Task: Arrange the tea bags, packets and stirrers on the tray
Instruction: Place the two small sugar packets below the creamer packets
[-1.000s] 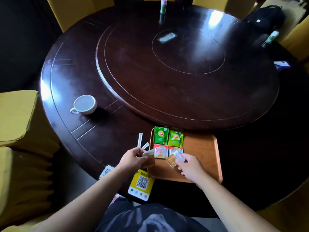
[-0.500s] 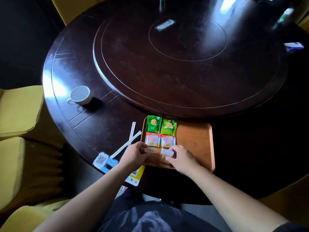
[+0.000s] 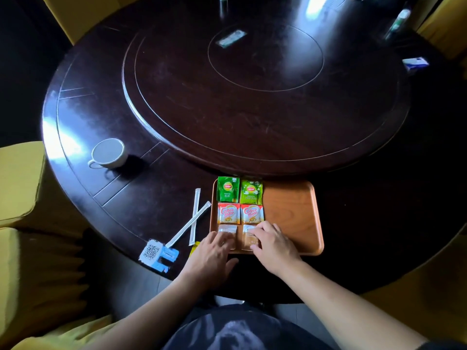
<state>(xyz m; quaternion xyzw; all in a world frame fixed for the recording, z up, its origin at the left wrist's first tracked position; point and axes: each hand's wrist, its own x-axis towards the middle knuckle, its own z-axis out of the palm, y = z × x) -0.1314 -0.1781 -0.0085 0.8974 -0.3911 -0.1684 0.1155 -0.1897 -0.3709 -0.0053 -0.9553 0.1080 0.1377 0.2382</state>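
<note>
An orange-brown tray [image 3: 290, 213] lies at the table's near edge. In its left half, two green tea bags [image 3: 228, 189] [image 3: 251, 192] form the far row and two red-and-white creamer packets [image 3: 228, 213] [image 3: 252, 213] the middle row. Two clear sugar packets [image 3: 227, 229] [image 3: 249, 237] lie side by side in the near row. My left hand [image 3: 212, 253] rests flat with its fingertips on the left sugar packet. My right hand [image 3: 273, 245] presses its fingertips on the right one. Two white wrapped stirrers [image 3: 195, 215] [image 3: 188, 224] lie crossed on the table left of the tray.
A white cup [image 3: 108, 153] stands on the table at the left. A QR-code card with a blue clip [image 3: 158, 253] lies at the near table edge. The raised turntable [image 3: 252, 97] fills the middle, with a small packet [image 3: 231, 39] on it. Yellow chairs [image 3: 22, 198] surround the table.
Both hands have laid the sugar packets flat in the tray's near row and now press on them. The camera view has tilted down and closer.
</note>
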